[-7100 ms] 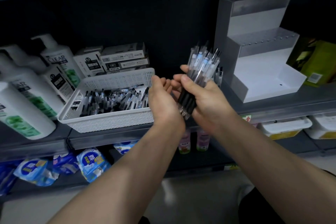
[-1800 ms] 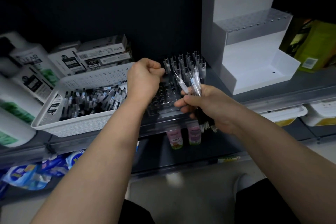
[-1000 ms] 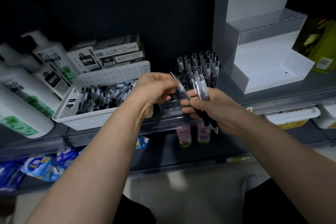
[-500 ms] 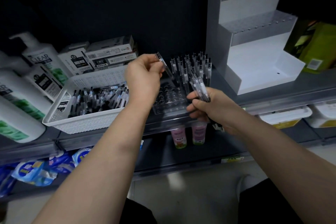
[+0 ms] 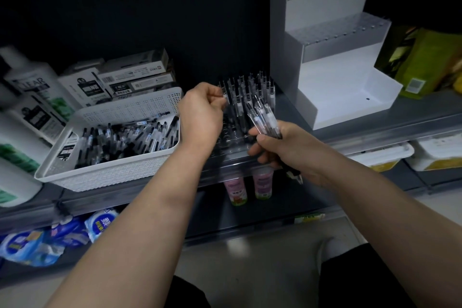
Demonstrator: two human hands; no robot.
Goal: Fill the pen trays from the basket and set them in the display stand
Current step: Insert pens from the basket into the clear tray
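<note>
Two bare hands work over a clear plastic pen tray [image 5: 231, 134] on the grey shelf [image 5: 390, 122]. The left hand [image 5: 201, 114] is curled with its fingertips pinched at the top of a pen standing in the tray's back rows; whether it grips that pen or only presses it down, I cannot tell. The right hand [image 5: 282, 146] is clenched around a small bundle of clear-barrelled black-capped pens [image 5: 262, 115], fanned upward.

Such pens likely weigh little, are stiff and smooth, and could slip from a loose bundle; taking each by the barrel near the cap looks best for steering its tip into a socket. The tray's front sockets appear empty.

Left of the tray sits the white perforated plastic basket [image 5: 140, 110], with many pens in it. To the right stands the white stepped display stand [image 5: 335, 82], its steps bare. White shampoo bottles [image 5: 32, 87] at far left read "CLEAR"; the print on the boxes behind the basket is too small to read.
</note>
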